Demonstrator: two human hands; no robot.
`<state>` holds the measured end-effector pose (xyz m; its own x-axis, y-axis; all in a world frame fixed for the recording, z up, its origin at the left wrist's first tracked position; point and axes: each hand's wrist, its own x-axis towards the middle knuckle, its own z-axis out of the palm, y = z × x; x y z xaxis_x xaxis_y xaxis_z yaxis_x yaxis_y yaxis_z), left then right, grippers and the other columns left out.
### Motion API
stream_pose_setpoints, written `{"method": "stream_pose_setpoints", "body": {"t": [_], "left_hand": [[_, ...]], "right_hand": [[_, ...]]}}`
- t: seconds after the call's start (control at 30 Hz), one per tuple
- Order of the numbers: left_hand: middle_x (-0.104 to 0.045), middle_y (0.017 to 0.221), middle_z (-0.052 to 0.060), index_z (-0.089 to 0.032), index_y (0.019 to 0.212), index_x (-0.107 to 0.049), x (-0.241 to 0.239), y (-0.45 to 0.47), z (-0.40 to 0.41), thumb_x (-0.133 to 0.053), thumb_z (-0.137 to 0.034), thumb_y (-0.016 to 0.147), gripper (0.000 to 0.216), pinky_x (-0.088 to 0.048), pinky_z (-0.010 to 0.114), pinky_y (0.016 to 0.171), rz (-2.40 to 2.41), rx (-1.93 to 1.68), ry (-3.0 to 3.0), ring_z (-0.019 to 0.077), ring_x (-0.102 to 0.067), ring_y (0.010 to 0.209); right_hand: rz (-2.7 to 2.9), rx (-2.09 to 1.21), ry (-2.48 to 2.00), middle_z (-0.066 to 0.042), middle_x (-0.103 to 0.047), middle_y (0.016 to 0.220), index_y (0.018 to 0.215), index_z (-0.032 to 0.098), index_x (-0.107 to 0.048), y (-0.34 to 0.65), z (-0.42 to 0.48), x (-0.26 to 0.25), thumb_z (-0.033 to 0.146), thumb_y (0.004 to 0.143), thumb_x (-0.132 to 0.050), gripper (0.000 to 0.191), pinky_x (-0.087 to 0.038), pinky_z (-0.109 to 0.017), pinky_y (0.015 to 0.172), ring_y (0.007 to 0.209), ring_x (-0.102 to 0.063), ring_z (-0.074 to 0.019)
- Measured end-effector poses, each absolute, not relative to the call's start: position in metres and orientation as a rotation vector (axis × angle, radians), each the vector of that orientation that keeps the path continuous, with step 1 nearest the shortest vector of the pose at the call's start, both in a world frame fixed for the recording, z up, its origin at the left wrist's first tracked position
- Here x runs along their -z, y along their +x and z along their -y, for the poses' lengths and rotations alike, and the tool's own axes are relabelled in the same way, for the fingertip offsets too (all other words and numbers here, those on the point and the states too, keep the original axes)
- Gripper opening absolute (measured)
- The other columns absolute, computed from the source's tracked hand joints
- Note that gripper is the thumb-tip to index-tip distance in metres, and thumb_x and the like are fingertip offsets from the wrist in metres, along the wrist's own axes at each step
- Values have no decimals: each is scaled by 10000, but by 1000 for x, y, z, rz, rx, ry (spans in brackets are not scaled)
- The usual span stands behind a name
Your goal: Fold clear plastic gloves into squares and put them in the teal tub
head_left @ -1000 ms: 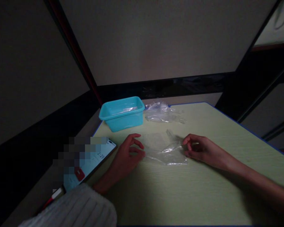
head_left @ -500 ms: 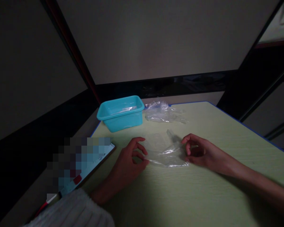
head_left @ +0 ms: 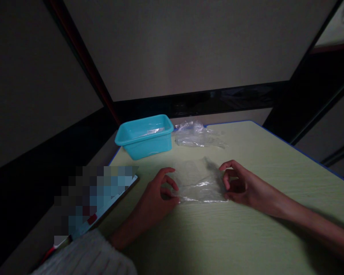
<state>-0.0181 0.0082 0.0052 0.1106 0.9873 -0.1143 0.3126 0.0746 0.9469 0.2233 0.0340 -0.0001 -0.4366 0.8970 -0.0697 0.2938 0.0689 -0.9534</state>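
A clear bag (head_left: 202, 187) is seemingly being spread between left hand (head_left: 157, 193) and right hand (head_left: 249, 188), both part-open; even tension is needed next.

The near bag (head_left: 201, 189) is glossy, crinkled plastic — the basin (head_left: 150, 147) smooth plastic, the tabletop (head_left: 212, 240) matt and wood-grained.

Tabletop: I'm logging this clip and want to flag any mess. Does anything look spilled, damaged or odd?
No spill or damage shows. Crumpled clear plastic beside the turquoise basin looks untidy compared with the flatter clear film between the left hand and right hand. Blocky pixelation partly hides the device at left.
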Motion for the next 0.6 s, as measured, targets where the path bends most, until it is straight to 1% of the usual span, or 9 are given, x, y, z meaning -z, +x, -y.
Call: {"method": "stream_pose_setpoints", "body": {"t": [0.23,0.33,0.5,0.6], "left_hand": [[-540,789,-63,-218,1139,-395,-4,-22,-9,-601,-61,553,640,-382,159,436,-1386,-830,1352,72,-563,497],[-533,788,-66,-217,1175,-372,-3,-23,-9,-604,-56,557,680,-370,152,413,-1385,-808,1354,61,-542,473],[-534,814,-61,-218,1212,-344,-3,-23,-8,-614,-42,563,725,-393,146,431,-1358,-783,1369,51,-547,491],[-532,823,-60,-222,1223,-326,-4,-25,-9,-636,-40,539,773,-372,133,392,-1341,-751,1321,45,-539,472]], "right_hand": [[1795,-1404,-1148,63,-400,710,962,232,-333,224,-34,0,205,618,-580,424,-345,-208,451,523,-444,-74],[1838,-1368,-1148,63,-407,699,964,226,-346,225,-34,0,199,623,-567,407,-339,-208,448,516,-425,-72],[1905,-1278,-1170,57,-421,688,983,218,-375,225,-33,1,189,622,-553,404,-354,-219,457,529,-428,-88],[1945,-1221,-1170,52,-439,696,995,218,-389,227,-33,5,148,629,-526,397,-366,-222,468,540,-441,-92]]}}
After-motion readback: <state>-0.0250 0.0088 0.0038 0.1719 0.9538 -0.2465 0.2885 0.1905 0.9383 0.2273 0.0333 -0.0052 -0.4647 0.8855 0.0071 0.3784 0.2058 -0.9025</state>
